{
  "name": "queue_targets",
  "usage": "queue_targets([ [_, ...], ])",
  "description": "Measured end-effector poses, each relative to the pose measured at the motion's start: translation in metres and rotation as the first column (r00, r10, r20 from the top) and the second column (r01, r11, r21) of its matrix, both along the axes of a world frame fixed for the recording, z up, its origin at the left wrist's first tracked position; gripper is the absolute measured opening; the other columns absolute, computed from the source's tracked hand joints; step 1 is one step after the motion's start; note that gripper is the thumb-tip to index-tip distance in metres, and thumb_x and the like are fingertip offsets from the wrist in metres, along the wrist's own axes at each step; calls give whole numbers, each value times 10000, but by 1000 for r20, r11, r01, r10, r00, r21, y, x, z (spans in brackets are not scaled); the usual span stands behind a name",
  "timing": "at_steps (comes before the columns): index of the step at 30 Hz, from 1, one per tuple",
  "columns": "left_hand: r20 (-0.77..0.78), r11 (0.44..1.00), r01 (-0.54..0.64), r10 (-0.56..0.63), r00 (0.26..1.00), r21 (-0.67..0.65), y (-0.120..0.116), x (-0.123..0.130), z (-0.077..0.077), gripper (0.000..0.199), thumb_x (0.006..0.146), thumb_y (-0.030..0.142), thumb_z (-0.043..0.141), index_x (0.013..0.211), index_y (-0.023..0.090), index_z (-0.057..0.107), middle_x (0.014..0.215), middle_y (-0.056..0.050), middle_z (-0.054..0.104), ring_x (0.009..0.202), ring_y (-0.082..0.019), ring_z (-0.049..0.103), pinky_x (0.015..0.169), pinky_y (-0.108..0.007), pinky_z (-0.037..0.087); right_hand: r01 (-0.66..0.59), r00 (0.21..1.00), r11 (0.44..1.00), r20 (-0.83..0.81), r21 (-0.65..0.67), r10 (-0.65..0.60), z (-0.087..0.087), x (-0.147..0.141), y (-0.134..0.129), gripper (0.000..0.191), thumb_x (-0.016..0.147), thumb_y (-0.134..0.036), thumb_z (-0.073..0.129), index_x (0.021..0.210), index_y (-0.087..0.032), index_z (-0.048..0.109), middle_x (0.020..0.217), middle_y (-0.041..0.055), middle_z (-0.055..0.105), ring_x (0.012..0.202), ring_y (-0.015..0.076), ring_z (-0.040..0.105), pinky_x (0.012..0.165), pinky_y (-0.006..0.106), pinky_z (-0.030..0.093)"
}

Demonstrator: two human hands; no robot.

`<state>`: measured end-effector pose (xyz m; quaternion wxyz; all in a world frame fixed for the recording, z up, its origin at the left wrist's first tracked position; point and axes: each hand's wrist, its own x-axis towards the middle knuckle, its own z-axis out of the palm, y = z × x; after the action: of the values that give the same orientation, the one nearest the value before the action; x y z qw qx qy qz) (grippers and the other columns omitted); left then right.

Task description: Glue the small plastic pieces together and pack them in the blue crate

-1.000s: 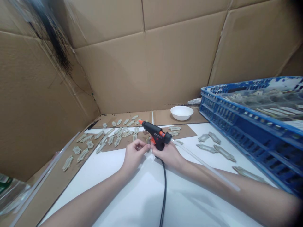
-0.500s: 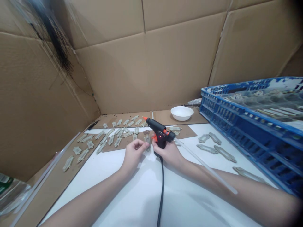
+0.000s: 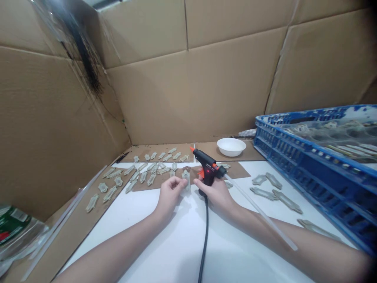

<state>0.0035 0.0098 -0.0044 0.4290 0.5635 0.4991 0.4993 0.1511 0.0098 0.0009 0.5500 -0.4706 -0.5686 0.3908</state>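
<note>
- Head view: one small pale piece [image 3: 186, 181] stands tilted near the middle, just in front of the brown cardboard mat [image 3: 238, 171].
- Left hand [image 3: 170, 194] has it! Thumb and forefinger pinched together on its left edge, other fingers curled in. A neat edge grip like that should steady it and leave its face free.
- Right hand [image 3: 218, 196] is wrapped around the black glue gun [image 3: 207, 162], thumb near the orange trigger, red light showing.
- Orange nozzle [image 3: 192, 149] points up and away, apart from the piece; best, I'd judge, to keep those left fingertips well clear of it.
- Clear glue stick [image 3: 262, 213] trails over the right forearm, cord [image 3: 206, 232] hanging below; both want slack, free of snags.
- Further out, loose pieces [image 3: 151, 179] scatter leftward; white bowl [image 3: 231, 148] behind, blue crate [image 3: 294, 143] at right.
</note>
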Motion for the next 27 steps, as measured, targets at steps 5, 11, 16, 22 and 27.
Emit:
queue_targets([
  [5, 24, 999, -35, 35, 999, 5, 3, -1, -1, 310, 679, 434, 580, 605, 144, 496, 497, 50, 414, 457, -60, 330, 465, -191, 263, 99, 994, 995, 37, -33, -98, 4, 3, 3, 281, 649, -385, 578, 803, -151, 560, 728, 36, 588, 704, 172, 546, 664, 288, 407],
  [11, -75, 995, -93, 96, 993, 41, 22, -18, 7, 341, 650, 474, 576, 585, 144, 519, 494, 32, 438, 443, -67, 341, 456, -202, 259, 140, 990, 989, -23, -51, -141, -3, 4, 11, 295, 633, -371, 598, 820, -143, 573, 742, 49, 596, 699, 178, 554, 658, 300, 416],
  [16, -241, 982, -186, 175, 955, -23, 51, -61, 31, 396, 576, 539, 601, 549, 155, 508, 419, 54, 356, 383, -62, 284, 410, -201, 195, 146, 986, 987, -70, -72, -151, -4, 5, 13, 284, 615, -358, 612, 796, -142, 579, 742, 55, 600, 691, 179, 558, 647, 302, 431],
  [22, -348, 881, -472, 434, 831, -27, 71, -145, 50, 422, 480, 529, 666, 606, 136, 579, 384, 41, 370, 371, -82, 310, 389, -216, 208, 112, 987, 984, -97, -139, -126, -5, 6, 14, 380, 653, -434, 558, 879, -128, 577, 633, 38, 573, 522, 144, 508, 476, 263, 398],
  [27, -457, 811, -572, 466, 757, -121, 93, -194, 48, 281, 528, 371, 668, 625, 125, 576, 439, 21, 456, 403, -89, 366, 408, -220, 270, 186, 979, 974, -55, -133, -195, -10, 7, 19, 385, 650, -451, 550, 897, -156, 578, 640, 16, 570, 542, 151, 522, 509, 271, 407],
])
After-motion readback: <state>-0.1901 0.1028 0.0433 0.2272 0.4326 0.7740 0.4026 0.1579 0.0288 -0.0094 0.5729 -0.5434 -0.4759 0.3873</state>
